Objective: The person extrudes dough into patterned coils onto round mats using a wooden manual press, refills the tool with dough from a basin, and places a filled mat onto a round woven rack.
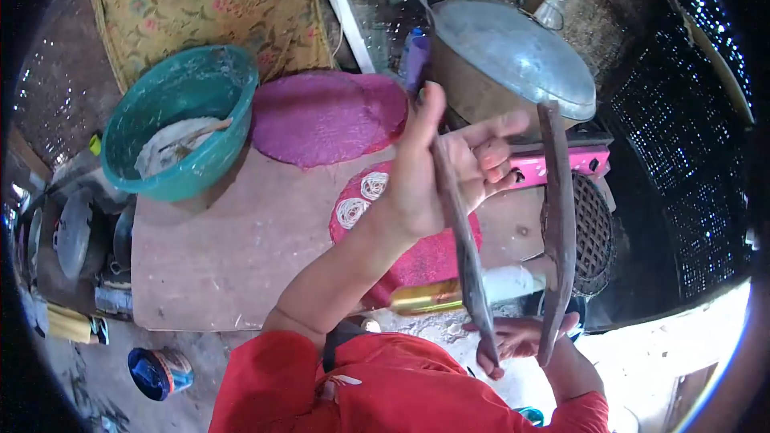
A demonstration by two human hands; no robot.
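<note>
A wooden hand press with two long dark bars [564,224] is held up in front of me. Between the bars sits a pale cylinder [509,283], and a gold-yellow cylinder [425,297] juts out to the left. My left hand [461,160] is at the upper end of the left bar, which lies against its palm; thumb and half-curled fingers are apart. Down at the lower ends, my right hand [517,338] grips the press from behind, partly hidden by the bars. Beneath lies a pink round woven mat [425,261] carrying white noodle-like coils [374,186].
On the board table [200,265] stand a green basin [180,168] of white flour, a purple mat [329,116] and a pink stove [525,172]. A large lidded pot [513,56] is at the back. A dark woven tray [591,232] leans right; a bucket [160,373] stands on the floor.
</note>
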